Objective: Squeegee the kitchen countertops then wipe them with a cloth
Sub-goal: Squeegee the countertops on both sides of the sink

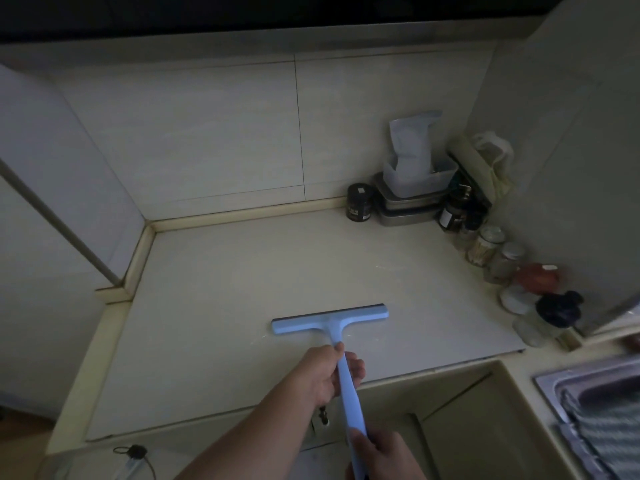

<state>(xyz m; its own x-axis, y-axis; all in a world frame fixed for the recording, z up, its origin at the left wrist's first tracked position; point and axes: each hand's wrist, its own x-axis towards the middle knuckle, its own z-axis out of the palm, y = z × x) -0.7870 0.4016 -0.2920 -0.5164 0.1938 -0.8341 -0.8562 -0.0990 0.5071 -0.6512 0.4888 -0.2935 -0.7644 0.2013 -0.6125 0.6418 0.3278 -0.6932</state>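
On the pale countertop (242, 271) just past my fingers lay the head of the light blue squeegee (329, 322), its dark rubber edge on the far side. The head sat flat on the counter, near the front edge and a bit tilted, with its right end farther from me. The long handle ran back from it toward me and hung out past the counter's edge.

My left hand (327, 374) held the handle high up, close to the head. My thumb lay on top and my fingers were curled round it from below. My right hand (379, 457) held the low end of the handle, fingers wrapped round it, near the bottom of the view.

Far beyond my fingers, in the back right corner, stood a small black jar (360, 202) beside a stack of flat metal boxes (405, 209). A clear plastic tub (415, 176) with a white pouch in it sat on top of the boxes. To the right of my hands, along the side wall, ran a row of glass jars (491, 247), one with a red lid (536, 277) and one with a dark lid (559, 310). Lower right of my hands was the rim of a steel sink (550, 386) with a striped cloth (609, 431) in it.
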